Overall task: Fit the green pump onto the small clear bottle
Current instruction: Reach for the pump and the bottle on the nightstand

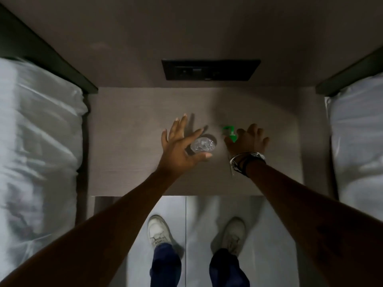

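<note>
The small clear bottle (202,147) stands on the grey-brown nightstand (128,146), seen from above. My left hand (180,148) is spread wide beside it, with the bottle in the gap between thumb and forefinger; the fingers are not closed on it. The green pump (229,133) lies to the right of the bottle. Its thin clear tube (231,169) runs toward me under my wrist. My right hand (248,141), with a watch and bracelets at the wrist, lies over the pump, thumb and curled fingers pinching its green collar.
White bedding lies on both sides, the left bed (39,146) and the right bed (358,131). A dark socket panel (210,69) sits in the wall behind the nightstand. Below the front edge are pale floor tiles and my white shoes (158,230).
</note>
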A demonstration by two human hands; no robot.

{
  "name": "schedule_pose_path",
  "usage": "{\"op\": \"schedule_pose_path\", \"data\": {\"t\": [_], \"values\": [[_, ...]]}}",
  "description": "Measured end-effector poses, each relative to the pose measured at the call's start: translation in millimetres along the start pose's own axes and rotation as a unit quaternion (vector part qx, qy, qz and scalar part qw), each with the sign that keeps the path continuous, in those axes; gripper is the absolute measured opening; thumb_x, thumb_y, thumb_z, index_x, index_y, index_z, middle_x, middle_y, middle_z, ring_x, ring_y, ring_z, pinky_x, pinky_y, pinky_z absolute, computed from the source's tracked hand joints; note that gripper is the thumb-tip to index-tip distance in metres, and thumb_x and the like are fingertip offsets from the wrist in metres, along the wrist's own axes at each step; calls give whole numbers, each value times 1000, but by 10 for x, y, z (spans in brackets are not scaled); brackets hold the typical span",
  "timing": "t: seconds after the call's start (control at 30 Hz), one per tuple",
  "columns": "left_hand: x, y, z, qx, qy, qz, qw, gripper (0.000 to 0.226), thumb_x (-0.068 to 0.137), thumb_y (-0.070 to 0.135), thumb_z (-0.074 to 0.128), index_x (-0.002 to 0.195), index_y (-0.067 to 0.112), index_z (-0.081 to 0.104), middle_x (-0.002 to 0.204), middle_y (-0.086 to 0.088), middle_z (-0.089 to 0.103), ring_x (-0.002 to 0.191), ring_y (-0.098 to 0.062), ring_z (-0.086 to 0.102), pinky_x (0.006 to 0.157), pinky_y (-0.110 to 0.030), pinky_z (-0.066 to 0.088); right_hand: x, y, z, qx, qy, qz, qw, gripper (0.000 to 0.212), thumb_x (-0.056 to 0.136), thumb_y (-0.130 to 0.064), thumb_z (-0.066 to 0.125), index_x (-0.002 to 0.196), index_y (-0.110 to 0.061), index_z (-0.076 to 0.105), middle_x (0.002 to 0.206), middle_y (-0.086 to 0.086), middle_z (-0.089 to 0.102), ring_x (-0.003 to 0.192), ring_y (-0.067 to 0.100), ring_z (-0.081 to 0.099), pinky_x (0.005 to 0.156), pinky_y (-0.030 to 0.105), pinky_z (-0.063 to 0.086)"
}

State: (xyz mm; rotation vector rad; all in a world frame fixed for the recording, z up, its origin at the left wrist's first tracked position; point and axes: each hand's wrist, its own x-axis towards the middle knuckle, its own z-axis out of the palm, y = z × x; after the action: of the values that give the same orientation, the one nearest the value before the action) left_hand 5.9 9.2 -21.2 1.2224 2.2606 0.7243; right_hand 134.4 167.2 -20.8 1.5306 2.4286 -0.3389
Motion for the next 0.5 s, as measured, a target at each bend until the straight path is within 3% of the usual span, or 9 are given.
{"op": "schedule_pose_path", "data": {"t": [0.17, 0.5], "values": [[-19, -160, 159, -16, 34, 20, 999, 55, 80, 61, 61, 129, 38, 54, 162, 2, 6, 148, -15, -4, 114, -49, -12, 177, -8, 200, -16, -3, 33, 999, 47, 81, -52, 51, 98, -12, 68, 115, 15, 55, 112, 34, 42, 94, 49, 33], [-16, -188, 216, 38, 63, 46, 996, 49, 85, 62, 54, 128, 39, 54, 162, -4, 4, 148, -19, -8, 109, -38, -26, 340, -26, 227, -14, -69, 78, 994, 36, 83, -42, 50, 97, -12, 64, 113, 12, 59, 116, 33, 41, 97, 52, 30]]}}
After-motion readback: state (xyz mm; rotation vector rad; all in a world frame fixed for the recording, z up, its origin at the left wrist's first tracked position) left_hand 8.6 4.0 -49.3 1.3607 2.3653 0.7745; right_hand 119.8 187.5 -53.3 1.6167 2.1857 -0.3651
